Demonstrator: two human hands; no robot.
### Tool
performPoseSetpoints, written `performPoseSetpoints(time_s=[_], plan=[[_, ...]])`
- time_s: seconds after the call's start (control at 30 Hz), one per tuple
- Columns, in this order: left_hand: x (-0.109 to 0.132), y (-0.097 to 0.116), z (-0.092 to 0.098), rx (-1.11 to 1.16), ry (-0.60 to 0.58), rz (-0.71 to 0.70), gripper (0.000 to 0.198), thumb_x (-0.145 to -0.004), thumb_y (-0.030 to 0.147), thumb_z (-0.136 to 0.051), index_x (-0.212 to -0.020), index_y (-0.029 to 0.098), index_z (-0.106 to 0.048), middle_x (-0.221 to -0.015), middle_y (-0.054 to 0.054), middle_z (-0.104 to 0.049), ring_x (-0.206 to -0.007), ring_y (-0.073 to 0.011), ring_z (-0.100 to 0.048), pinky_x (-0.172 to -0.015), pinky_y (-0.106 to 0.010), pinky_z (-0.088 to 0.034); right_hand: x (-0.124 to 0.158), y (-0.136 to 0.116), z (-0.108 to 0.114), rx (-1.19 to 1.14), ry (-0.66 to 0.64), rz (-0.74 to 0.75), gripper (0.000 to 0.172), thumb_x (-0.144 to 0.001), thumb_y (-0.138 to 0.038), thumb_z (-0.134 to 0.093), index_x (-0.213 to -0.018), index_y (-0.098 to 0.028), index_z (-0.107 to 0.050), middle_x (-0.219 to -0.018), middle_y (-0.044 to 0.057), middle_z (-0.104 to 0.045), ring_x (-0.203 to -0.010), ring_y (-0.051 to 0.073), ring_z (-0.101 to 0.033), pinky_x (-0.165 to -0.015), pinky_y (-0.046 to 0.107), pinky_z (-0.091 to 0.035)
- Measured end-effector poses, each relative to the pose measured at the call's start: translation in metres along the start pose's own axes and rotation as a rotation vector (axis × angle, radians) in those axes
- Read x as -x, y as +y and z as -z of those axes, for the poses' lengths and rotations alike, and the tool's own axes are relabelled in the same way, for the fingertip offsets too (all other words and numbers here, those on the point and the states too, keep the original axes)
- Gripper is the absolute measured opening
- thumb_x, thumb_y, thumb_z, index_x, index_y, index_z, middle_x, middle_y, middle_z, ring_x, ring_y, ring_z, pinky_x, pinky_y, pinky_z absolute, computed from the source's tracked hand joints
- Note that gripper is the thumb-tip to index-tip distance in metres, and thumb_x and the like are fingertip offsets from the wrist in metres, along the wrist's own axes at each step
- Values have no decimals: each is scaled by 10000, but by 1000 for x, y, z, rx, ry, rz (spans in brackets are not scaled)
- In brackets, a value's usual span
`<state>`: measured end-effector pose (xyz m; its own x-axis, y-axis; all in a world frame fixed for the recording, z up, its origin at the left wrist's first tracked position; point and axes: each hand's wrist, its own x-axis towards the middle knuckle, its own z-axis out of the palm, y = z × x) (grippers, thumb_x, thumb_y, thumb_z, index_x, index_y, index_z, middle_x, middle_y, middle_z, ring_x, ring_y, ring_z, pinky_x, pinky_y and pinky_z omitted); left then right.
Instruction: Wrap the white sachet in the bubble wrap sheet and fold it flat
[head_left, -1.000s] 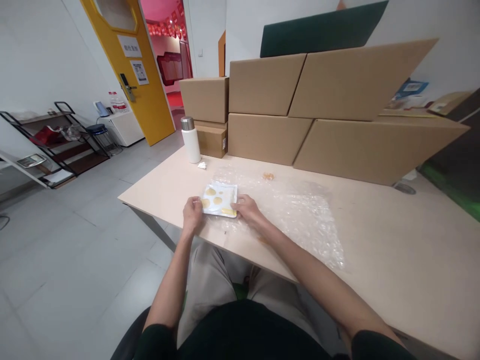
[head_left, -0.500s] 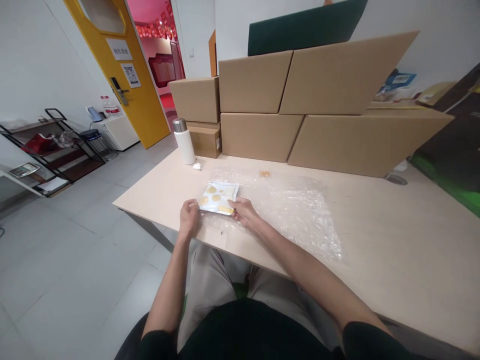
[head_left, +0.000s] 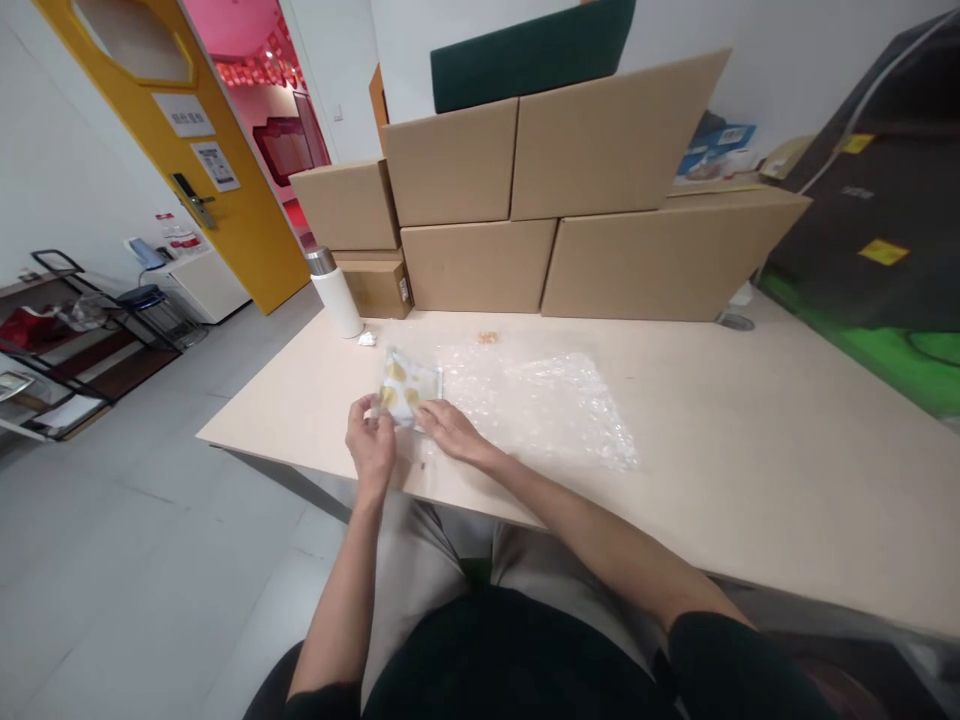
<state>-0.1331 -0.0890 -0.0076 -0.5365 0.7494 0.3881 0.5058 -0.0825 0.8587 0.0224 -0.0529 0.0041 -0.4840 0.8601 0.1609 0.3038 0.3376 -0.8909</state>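
A flat white packet with yellow-gold spots (head_left: 405, 385) lies on the left end of a clear bubble wrap sheet (head_left: 540, 400), near the table's front edge. My left hand (head_left: 371, 445) is closed at the packet's near left corner, its fingertips pinching what looks like the edge of the wrap. A hazy sheen over the packet's left side suggests film lying across it. With fingers stretched out, my right hand (head_left: 454, 432) rests on the packet's near right corner. The right thumb is mostly hidden.
A white flask with a metal cap (head_left: 335, 295) and a crumpled white scrap (head_left: 367, 339) are at the table's far left. Small orange bands (head_left: 488, 337) lie beyond the wrap. Stacked cardboard boxes (head_left: 472, 265) line the back of the table (head_left: 720, 430).
The camera view has swung right. My left hand has turned and pinches at the corner; my right hand went from gripping the packet's edge to lying on it. The packet now looks hazier.
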Motion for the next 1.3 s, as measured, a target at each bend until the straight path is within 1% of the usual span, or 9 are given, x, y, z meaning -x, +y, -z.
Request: performPoseSetpoints(time_s=[0.17, 0.37, 0.5, 0.6, 0.73, 0.9, 1.0, 1.07, 1.3], plan=[[21, 41, -23, -97, 1, -414, 323, -844, 187, -524, -1158, 177, -599, -1099, -93, -637, -1037, -221, -595, -908, -357, -497, 9, -1, 15, -685, 60, -270, 466, -950, -594, -456, -1021, -210, -709, -1076, 54, -709, -907, 188, -628, -769, 298, -489], [52, 64, -69, -287, -349, -641, 494, -822, 103, -500, -1295, 209, -600, -1168, -108, -627, -1048, -267, -542, -918, -414, -462, 33, 25, 49, -1082, 196, -425, 346, -901, -519, -581, -806, -197, -664, -743, 48, -679, -691, 177, -608, -659, 296, -514], [65, 68, -89, -519, -564, -660, 519, -799, 99, -534, -1301, 213, -602, -1159, -106, -647, -1008, -293, -529, -862, -439, -437, 58, 41, 80, -881, 401, -363, 183, -792, -367, -696, -838, -191, -677, -889, 65, -700, -852, 202, -635, -790, 317, -515], [69, 72, -92, -637, -668, -665, 423, -799, 120, -555, -1202, 203, -649, -1186, -114, -642, -1047, -312, -520, -865, -456, -422, 67, 43, 97, -482, 552, -262, 298, -780, -385, -684, -1022, -211, -692, -1122, 66, -680, -1067, 229, -604, -938, 357, -469], [66, 73, -80, -593, -789, -650, 434, -854, 323, -610, -1275, 214, -615, -1356, -126, -566, -1184, -355, -487, -952, -507, -405, 58, 39, 97, -191, 353, -150, 375, -893, -500, -531, -1107, -220, -659, -1135, 66, -670, -1064, 222, -599, -951, 361, -443], [42, 42, -54, -339, -476, -291, 691, -852, 551, -615, -1432, 202, -475, -1509, -191, -405, -1380, -400, -365, -1088, -613, -299, 43, 33, 88, -26, 156, -168, 431, -970, -559, -374, -937, -218, -635, -896, 36, -660, -861, 204, -588, -845, 359, -438], [31, 29, -48, -46, -468, 92, 800, -822, 580, -655, -1461, 163, -417, -1374, -204, -526, -1190, -323, -574, -1000, -502, -453, 45, 29, 92, -71, 161, -230, 473, -956, -614, -383, -937, -218, -641, -940, 51, -661, -890, 222, -589, -856, 382, -430], [32, 35, -51, 107, -475, 161, 801, -818, 583, -670, -1463, 189, -403, -1377, -181, -530, -1124, -276, -616, -960, -436, -496, 49, 27, 96, -190, 170, -278, 514, -922, -670, -419, -986, -222, -664, -1022, 67, -671, -955, 242, -597, -890, 406, -430], [66, 94, -96, 295, -542, -218, 626, -914, 526, -573, -1428, 221, -386, -1462, -145, -460, -1343, -276, -473, -1104, -446, -400, 56, 40, 109, -832, 207, -257, 406, -813, -596, -650, -1018, -249, -701, -1053, 48, -713, -1009, 228, -630, -931, 378, -466]])
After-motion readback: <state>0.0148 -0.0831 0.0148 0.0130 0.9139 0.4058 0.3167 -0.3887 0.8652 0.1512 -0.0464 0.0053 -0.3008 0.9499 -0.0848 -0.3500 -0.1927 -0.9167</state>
